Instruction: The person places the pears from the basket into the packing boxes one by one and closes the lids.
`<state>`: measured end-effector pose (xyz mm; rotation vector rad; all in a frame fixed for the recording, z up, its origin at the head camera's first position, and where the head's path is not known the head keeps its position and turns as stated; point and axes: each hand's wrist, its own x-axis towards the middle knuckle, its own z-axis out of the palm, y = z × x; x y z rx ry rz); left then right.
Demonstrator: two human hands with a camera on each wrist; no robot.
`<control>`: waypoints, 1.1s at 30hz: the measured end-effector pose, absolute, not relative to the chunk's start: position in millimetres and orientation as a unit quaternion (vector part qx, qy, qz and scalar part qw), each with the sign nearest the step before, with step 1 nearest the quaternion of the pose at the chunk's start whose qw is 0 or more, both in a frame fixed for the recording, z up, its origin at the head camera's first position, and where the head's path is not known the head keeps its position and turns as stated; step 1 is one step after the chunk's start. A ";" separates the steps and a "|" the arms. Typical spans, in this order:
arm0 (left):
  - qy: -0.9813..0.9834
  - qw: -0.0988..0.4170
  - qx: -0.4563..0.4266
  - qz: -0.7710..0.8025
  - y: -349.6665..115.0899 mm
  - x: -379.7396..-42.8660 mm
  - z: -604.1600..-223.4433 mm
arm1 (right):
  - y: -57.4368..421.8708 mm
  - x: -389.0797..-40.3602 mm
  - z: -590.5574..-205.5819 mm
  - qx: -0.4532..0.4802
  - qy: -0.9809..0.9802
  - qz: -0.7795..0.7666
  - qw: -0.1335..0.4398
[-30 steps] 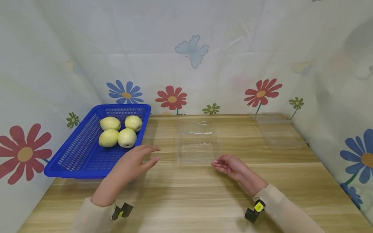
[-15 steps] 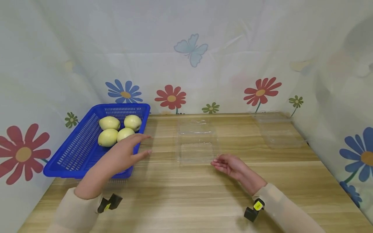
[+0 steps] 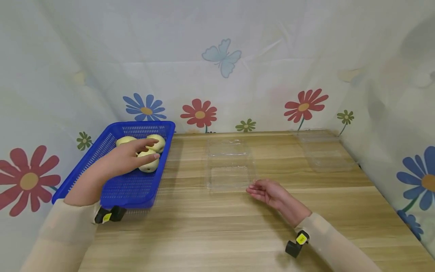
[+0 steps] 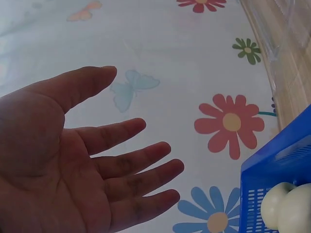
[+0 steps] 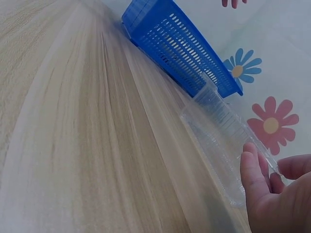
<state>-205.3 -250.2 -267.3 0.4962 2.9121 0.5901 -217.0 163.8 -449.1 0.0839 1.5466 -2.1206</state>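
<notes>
My left hand [image 3: 120,160] hovers over the blue basket [image 3: 162,166], fingers extended and thumb apart, just above the pale yellow-green pears [image 3: 148,165]. Its palm [image 4: 58,179] holds nothing in the left wrist view. Of the several pears, the front-left one is hidden behind the hand. A clear plastic box [image 3: 231,151] stands on the table right of the basket. At its front right corner, my right hand [image 3: 270,194] pinches the rim between thumb and fingers; the right wrist view shows the box wall [image 5: 233,124] running into them.
A second clear plastic container [image 3: 326,153] lies at the back right of the wooden table [image 3: 217,226]. Flower-printed sheeting [image 3: 258,75] encloses the back and both sides. The basket stands close to the left sheet.
My left hand has moved left and away from me, from beside the basket's right rim to above the pears. My right hand and the plastic box have stayed in place.
</notes>
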 end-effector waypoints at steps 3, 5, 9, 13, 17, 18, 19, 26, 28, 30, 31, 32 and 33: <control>0.967 0.072 0.149 0.193 -257.9 -213.8 -263.9 | 163.5 -216.4 -448.7 0.032 0.568 -0.781 0.255; 0.967 0.078 0.139 0.200 -262.3 -218.8 -262.8 | 163.5 -216.3 -448.7 0.033 0.568 -0.782 0.256; 0.967 0.095 0.122 0.203 -271.3 -229.0 -262.7 | 163.9 -217.1 -448.9 0.035 0.568 -0.781 0.257; 0.967 0.110 0.110 0.202 -280.6 -239.7 -264.8 | 163.9 -218.0 -448.4 0.037 0.570 -0.779 0.257; 0.957 0.143 0.092 0.233 -289.2 -251.0 -269.3 | 163.8 -218.6 -448.4 0.035 0.574 -0.777 0.257; 0.954 0.153 0.086 0.244 -291.3 -254.1 -270.8 | 163.9 -218.6 -448.4 0.034 0.575 -0.776 0.257; 0.949 0.163 0.081 0.257 -293.5 -257.3 -272.2 | 163.9 -218.9 -448.5 0.034 0.575 -0.776 0.256; 0.930 0.214 0.036 0.296 -305.3 -282.2 -282.4 | 164.1 -218.7 -448.2 0.036 0.574 -0.776 0.257; 0.924 0.230 0.024 0.306 -307.7 -288.4 -285.6 | 164.1 -218.5 -448.1 0.036 0.573 -0.778 0.256; 0.916 0.245 0.010 0.318 -309.4 -293.2 -288.9 | 163.9 -218.2 -447.9 0.037 0.572 -0.779 0.255; 0.913 0.253 0.003 0.321 -310.4 -295.2 -291.0 | 163.7 -218.0 -447.8 0.038 0.572 -0.779 0.255; 0.909 0.260 -0.004 0.324 -311.2 -296.9 -293.3 | 163.4 -217.8 -447.7 0.040 0.572 -0.778 0.256; 0.906 0.267 -0.011 0.328 -311.8 -298.3 -295.5 | 163.1 -217.6 -447.7 0.042 0.572 -0.778 0.256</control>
